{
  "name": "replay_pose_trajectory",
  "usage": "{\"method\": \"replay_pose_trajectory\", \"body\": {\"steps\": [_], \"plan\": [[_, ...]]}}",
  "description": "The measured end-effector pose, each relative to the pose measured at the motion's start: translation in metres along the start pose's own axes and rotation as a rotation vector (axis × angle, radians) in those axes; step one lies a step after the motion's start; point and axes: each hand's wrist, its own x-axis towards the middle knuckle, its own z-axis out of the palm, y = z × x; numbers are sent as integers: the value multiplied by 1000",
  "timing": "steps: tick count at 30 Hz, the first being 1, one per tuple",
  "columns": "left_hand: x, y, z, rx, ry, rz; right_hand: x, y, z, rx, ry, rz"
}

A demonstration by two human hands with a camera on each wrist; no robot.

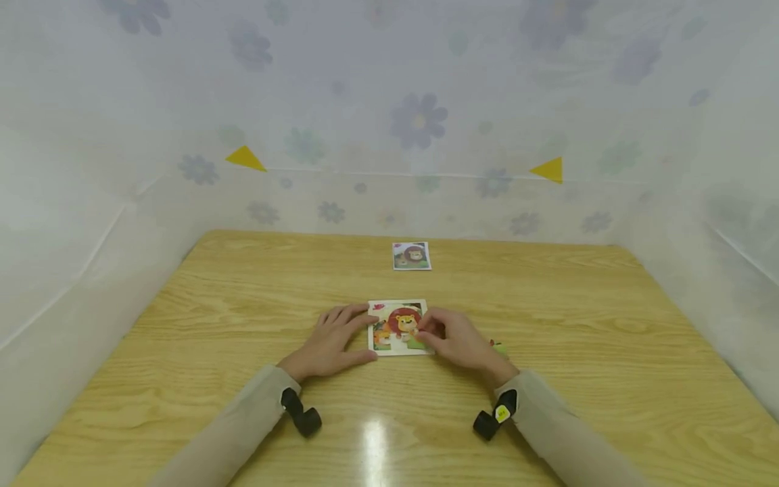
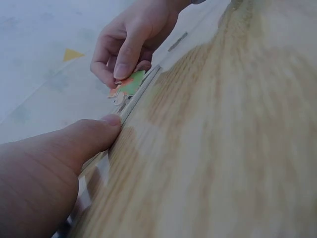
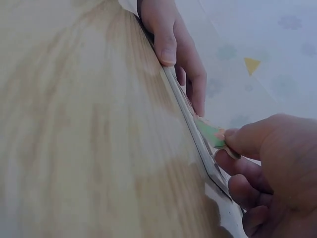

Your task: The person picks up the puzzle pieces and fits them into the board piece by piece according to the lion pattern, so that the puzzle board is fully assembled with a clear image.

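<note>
A square jigsaw puzzle board (image 1: 397, 352) with a pale rim and a lion picture lies on the table in front of me. My left hand (image 1: 331, 341) rests along its left side, fingers spread, the thumb at the near left corner and fingertips over the rim. From the right, my right hand (image 1: 455, 338) pinches a green and orange puzzle piece (image 3: 213, 134) between thumb and fingers. In the left wrist view that puzzle piece (image 2: 132, 83) is tilted close over the board. A pale gap shows along the board's lower middle, and the right hand hides its right side.
Beyond the board lies a small card (image 1: 411, 257) with a matching lion picture. Just behind the right wrist, a green and red piece (image 1: 500, 348) is partly hidden on the wooden table (image 1: 243, 291). Flower-patterned sheeting (image 1: 420, 122) encloses the table's back and sides.
</note>
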Motion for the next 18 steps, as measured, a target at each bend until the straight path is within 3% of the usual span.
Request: {"method": "replay_pose_trajectory", "body": {"steps": [10,18], "plan": [[-1,2,0,4,9,14,14,-10,11,-29,-33,31],[-1,2,-1,3,26,14,22,-17,6,-29,-86,60]]}}
